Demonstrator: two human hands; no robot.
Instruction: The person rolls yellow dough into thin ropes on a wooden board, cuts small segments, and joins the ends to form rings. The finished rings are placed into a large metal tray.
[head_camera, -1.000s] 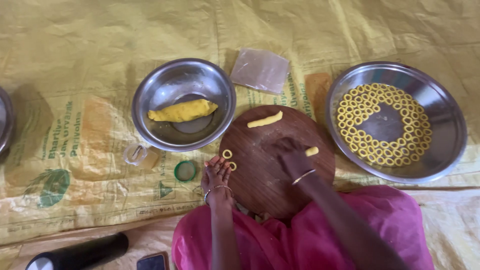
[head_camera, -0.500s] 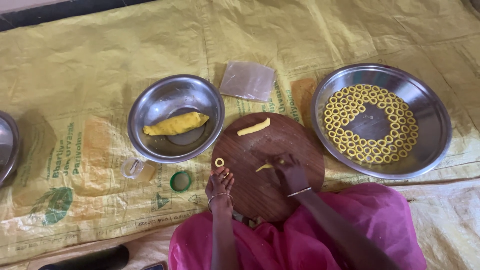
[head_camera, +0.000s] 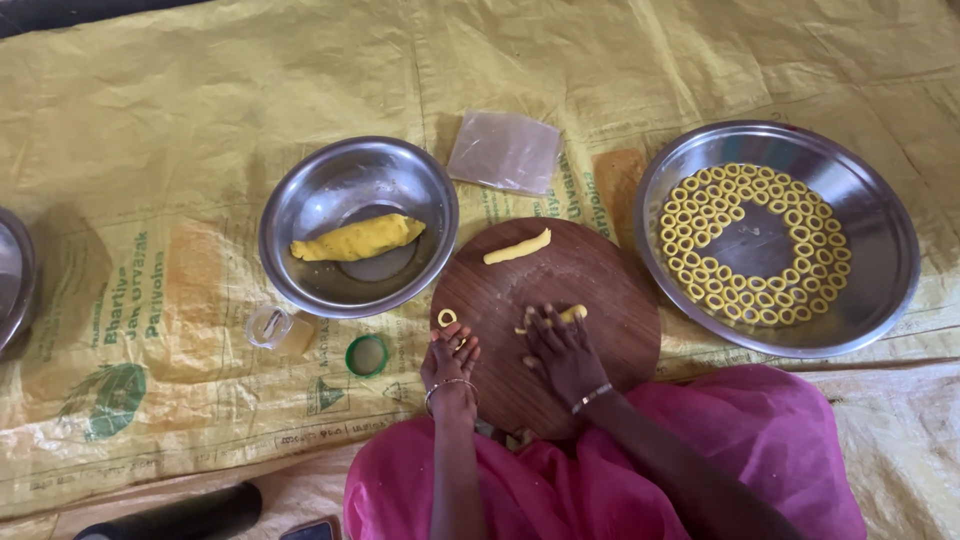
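While a yellow woven plastic sheet (head_camera: 150, 130) is covering the floor across the whole frame, the things on it are lying in a row from left to right. At the left of centre a round steel bowl (head_camera: 300, 215) is holding a yellow lump of dough (head_camera: 357, 238), with a small clear jar (head_camera: 272, 326) and a green ring-shaped lid (head_camera: 367, 354) lying just below it. At the centre a round dark wooden board (head_camera: 600, 280) is carrying the work. The left hand (head_camera: 450, 358) is resting at the board's lower left edge, fingers curled, just below a small yellow dough ring (head_camera: 447, 317); whether it is pinching anything I cannot tell. The right hand (head_camera: 562, 352) is lying flat and open, palm down, pressing on a short yellow roll of dough (head_camera: 570, 313) whose ends are showing past the fingertips. Its long axis is running left to right, slightly rising toward the right, crosswise to the fingers. Above it, apart from both hands and nearer the right one, a second yellow dough stick (head_camera: 517, 247) is lying on nearly the same slant. Above the board a clear plastic sheet (head_camera: 503, 151) is lying flat. At the right a wide steel plate (head_camera: 880, 210) is holding many yellow dough rings (head_camera: 700, 285).
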